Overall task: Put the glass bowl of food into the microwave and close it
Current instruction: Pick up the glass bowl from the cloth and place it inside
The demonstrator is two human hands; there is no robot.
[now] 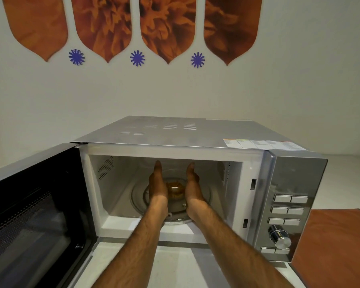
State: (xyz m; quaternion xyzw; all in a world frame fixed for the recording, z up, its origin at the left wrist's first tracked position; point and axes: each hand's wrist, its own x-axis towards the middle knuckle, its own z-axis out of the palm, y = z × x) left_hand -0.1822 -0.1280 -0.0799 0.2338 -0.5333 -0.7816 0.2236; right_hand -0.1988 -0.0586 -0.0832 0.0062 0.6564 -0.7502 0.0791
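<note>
A small glass bowl [176, 189] with orange-brown food sits on the glass turntable [197, 213] inside the silver microwave [195, 134]. Both my arms reach into the cavity. My left hand [157, 183] is at the bowl's left side and my right hand [192, 183] at its right side, palms facing each other. The fingers of both hands are stretched straight toward the back wall, not curled around the bowl. The hands hide the bowl's sides. The microwave door [35, 215] stands wide open to the left.
The control panel [287, 210] with buttons and a chrome knob [280, 238] is on the microwave's right. An orange-brown mat [337, 246] lies on the white counter at the right. A white wall with orange and blue decorations rises behind.
</note>
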